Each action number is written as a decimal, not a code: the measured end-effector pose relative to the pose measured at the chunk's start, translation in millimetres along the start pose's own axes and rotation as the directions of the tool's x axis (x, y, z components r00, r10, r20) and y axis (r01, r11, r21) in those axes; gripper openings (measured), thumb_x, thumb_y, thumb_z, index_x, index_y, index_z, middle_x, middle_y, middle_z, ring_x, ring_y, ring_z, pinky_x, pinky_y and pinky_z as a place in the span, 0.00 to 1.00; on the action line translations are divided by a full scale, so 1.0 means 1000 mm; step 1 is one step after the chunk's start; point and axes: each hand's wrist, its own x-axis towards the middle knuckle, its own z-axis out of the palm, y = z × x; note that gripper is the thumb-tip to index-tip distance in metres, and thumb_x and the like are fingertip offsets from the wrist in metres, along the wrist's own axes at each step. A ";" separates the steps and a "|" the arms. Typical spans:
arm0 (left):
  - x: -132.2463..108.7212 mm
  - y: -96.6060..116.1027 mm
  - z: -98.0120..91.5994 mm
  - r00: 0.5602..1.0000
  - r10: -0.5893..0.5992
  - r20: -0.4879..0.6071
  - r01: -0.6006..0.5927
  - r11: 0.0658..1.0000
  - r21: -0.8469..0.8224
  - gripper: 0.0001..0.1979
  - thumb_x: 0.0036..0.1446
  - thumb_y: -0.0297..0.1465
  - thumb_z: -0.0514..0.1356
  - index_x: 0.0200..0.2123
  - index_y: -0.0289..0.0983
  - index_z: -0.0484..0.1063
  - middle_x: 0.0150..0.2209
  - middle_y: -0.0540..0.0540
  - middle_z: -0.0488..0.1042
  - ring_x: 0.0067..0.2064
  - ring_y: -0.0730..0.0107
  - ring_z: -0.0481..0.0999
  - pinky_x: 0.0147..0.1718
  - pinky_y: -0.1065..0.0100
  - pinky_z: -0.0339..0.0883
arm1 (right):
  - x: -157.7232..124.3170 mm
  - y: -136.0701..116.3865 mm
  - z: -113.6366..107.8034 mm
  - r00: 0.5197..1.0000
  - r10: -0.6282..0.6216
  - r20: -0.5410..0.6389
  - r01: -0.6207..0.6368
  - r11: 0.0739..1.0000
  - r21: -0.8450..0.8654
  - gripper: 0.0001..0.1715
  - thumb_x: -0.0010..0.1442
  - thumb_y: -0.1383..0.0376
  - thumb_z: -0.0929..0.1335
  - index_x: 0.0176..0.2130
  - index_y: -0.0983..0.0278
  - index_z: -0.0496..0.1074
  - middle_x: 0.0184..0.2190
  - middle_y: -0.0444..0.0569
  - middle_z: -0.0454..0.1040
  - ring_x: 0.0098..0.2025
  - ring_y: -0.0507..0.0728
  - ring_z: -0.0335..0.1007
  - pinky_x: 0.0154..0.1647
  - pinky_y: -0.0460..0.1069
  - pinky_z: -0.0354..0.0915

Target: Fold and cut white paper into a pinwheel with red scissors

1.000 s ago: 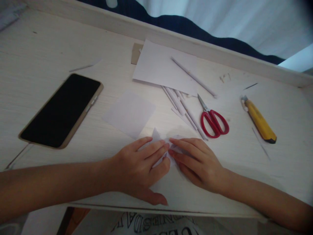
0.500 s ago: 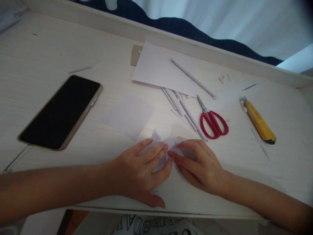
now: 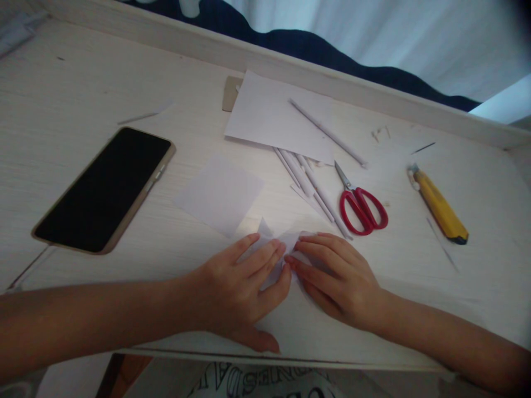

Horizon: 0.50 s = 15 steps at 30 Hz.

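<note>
A small piece of folded white paper (image 3: 271,271) lies on the table near its front edge, mostly covered by my hands. My left hand (image 3: 244,287) rests over its left side, fingers spread and pressing it down, thumb stretched toward the table edge. On the other side, my right hand (image 3: 344,276) has its fingers bent round the paper's right part, fingertips close to the left hand's. One pointed corner sticks up beyond the left fingertips. Just behind lies a square sheet of white paper (image 3: 219,193). How the paper is folded under the fingers is hidden.
Red-handled scissors (image 3: 363,210) lie beyond my right hand, beside several rolled paper tubes (image 3: 309,182). Behind them is a larger white sheet (image 3: 274,116) with one tube (image 3: 327,132) on it. A yellow utility knife (image 3: 440,204) lies right, a phone (image 3: 105,190) left.
My right hand's upper fingers have shifted slightly up and left over the paper. My left hand stays nearly still, and the other things have not moved.
</note>
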 end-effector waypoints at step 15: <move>0.001 -0.001 0.001 1.000 -0.002 -0.011 0.002 1.000 0.012 0.37 0.48 0.55 0.38 0.41 0.30 0.67 0.44 0.34 0.70 0.48 0.55 0.66 0.46 0.56 0.58 | -0.002 -0.002 0.000 0.999 0.031 -0.015 -0.032 0.996 -0.083 0.13 0.52 0.67 0.65 0.40 0.63 0.71 0.41 0.51 0.72 0.47 0.59 0.62 0.47 0.59 0.56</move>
